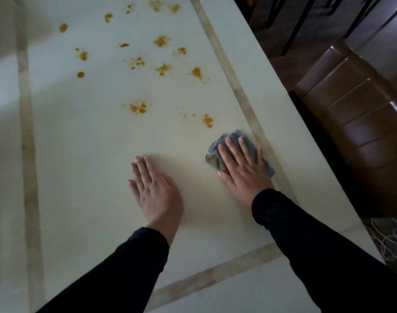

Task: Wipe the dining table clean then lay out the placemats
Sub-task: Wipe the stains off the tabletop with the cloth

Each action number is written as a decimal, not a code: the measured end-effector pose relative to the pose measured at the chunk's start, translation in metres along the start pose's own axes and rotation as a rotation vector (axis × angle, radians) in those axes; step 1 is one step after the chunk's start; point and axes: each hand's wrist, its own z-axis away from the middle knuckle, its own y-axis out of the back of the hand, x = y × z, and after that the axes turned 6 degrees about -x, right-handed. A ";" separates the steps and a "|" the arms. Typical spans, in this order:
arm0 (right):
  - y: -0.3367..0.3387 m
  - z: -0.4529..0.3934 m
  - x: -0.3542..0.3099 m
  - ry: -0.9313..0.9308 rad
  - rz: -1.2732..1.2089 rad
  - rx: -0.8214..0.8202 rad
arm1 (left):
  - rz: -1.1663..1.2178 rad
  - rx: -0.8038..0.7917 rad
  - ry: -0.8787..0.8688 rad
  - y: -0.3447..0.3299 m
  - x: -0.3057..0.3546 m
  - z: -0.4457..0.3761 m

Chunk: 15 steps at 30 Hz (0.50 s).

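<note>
one cream desk [84,154] with a beige inlaid band running parallel to its edges, one crumpled blue-grey cloth [236,137], two hands, and one brown padded chair [360,123] tucked beside the desk's right edge, with a second dark seat partly visible further back; the orange-yellow stains [137,107] number roughly sixteen or seventeen, though the faint smudges make an exact count uncertain, and they are scattered over the far half of the desk inside the band, the nearest one just beyond the cloth. no placemats are in view. the cloth lies on the desk close to the right edge, touching the inner side of the beige band. the right hand [242,168] lies flat on top of the cloth, fingers straight and slightly spread, pressing it down rather than gripping it, thumb pointing toward the middle of the desk. the left hand [155,188] rests palm down on the bare desk just left of the right hand, fingers straight and close together, holding nothing. both arms wear dark long sleeves [116,274] and reach in from the near edge
</note>
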 end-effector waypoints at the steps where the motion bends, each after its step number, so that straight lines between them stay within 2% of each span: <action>1: -0.001 0.002 -0.001 -0.043 -0.016 0.015 | -0.002 0.005 0.005 -0.003 0.002 0.003; 3: -0.009 0.021 -0.008 -0.073 -0.035 0.058 | -0.019 0.011 0.009 -0.006 0.000 0.005; 8: -0.020 0.071 -0.012 0.078 0.008 0.049 | -0.048 0.024 0.023 -0.010 0.002 0.004; 12: -0.008 0.032 0.006 0.267 0.058 0.004 | -0.055 0.029 0.047 -0.009 0.004 0.002; 15: 0.005 -0.027 0.006 0.177 0.045 0.007 | -0.062 0.025 0.056 -0.010 0.004 0.002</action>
